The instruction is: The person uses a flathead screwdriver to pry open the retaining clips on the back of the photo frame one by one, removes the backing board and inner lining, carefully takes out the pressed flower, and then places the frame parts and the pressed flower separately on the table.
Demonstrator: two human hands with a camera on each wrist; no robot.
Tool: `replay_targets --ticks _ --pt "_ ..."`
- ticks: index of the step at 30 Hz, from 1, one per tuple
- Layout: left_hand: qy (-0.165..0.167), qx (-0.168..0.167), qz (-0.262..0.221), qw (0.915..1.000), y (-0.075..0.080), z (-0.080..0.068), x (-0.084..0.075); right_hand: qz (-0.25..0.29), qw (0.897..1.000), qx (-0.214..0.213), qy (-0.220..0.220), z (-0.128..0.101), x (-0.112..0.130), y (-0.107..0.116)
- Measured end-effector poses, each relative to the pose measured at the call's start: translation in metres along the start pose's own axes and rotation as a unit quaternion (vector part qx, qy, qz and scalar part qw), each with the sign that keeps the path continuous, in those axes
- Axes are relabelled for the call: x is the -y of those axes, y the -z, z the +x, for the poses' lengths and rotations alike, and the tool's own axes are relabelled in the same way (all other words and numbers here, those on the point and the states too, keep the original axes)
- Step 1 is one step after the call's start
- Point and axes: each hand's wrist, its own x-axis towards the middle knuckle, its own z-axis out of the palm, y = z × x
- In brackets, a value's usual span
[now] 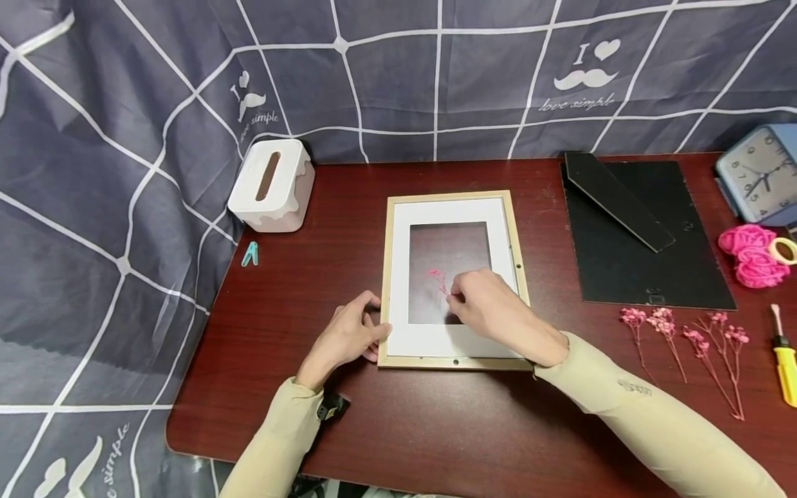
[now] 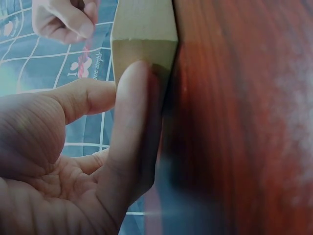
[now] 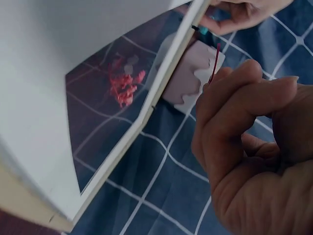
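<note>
A gold picture frame with a white mat lies flat in the middle of the dark red table. My right hand hovers over the mat's opening and pinches the thin stem of a pink dried flower sprig. The right wrist view shows that stem between the fingertips and the pink bloom at the glass. My left hand rests at the frame's lower left edge. In the left wrist view a straight finger presses against the frame's side.
A white tissue box and a teal clip sit at the left. A black backing board, a blue clock, pink fabric roses, a tape roll, several pink sprigs and a yellow screwdriver lie at the right.
</note>
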Motion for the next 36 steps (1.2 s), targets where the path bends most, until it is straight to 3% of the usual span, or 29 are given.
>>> replay_targets --ticks 8,19,28,36 --pt "0.002 -0.003 0.004 1.0000 -0.001 0.001 0.001 0.028 0.998 -0.030 -0.045 -0.029 -0.014 0.015" --pt "0.002 -0.002 -0.006 1.0000 -0.002 0.002 0.002 -0.010 0.993 -0.089 -0.079 -0.075 -0.053 0.027" --pt "0.003 -0.004 -0.003 1.0000 -0.002 0.001 0.001 0.003 0.983 -0.065 -0.170 -0.116 -0.100 0.033" --pt "0.006 -0.002 -0.002 1.0000 -0.001 0.000 -0.001 -0.006 0.977 -0.045 -0.208 -0.141 -0.141 0.033"
